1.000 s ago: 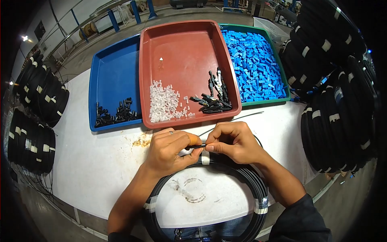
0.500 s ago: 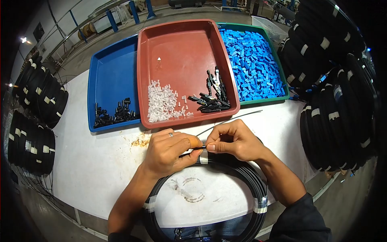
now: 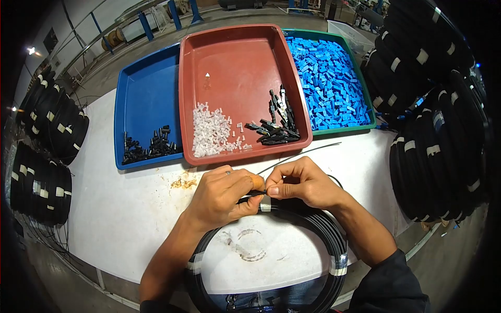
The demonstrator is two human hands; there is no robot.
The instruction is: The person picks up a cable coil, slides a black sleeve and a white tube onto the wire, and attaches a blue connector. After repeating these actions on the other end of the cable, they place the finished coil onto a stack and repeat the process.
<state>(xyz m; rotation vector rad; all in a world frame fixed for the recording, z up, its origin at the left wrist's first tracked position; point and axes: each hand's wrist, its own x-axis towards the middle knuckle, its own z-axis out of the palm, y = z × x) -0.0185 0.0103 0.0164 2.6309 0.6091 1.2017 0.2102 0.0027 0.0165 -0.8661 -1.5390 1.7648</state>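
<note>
1. Since half a second ago your hands have closed up: the gap between your thumbs is nearly gone, and both hands sit a touch lower over the coil.
2. Your left hand (image 3: 222,195) has its fingers curled shut, thumb and forefinger pinching the cable end (image 3: 251,196).
3. Your right hand (image 3: 305,183) is closed too, its fingertips pinching the same cable end, touching the left thumb.
4. The cable end sits between both hands, just above the white tape band (image 3: 265,206) on the black cable coil (image 3: 334,235).
5. The coil lies flat on the white table (image 3: 130,219), near edge, under your wrists.
6. A loose thin cable (image 3: 308,151) runs from behind your right hand toward the trays.
7. The red tray (image 3: 235,62) is just beyond your hands, holding white pieces (image 3: 211,133) and black clips (image 3: 276,128).
8. The blue tray (image 3: 146,94) is left of it with small black parts (image 3: 148,148); the green tray (image 3: 368,127) on the right is full of blue pieces (image 3: 329,78).
9. Stacked coils stand at the right (image 3: 438,146) and left (image 3: 47,146) table edges.
</note>
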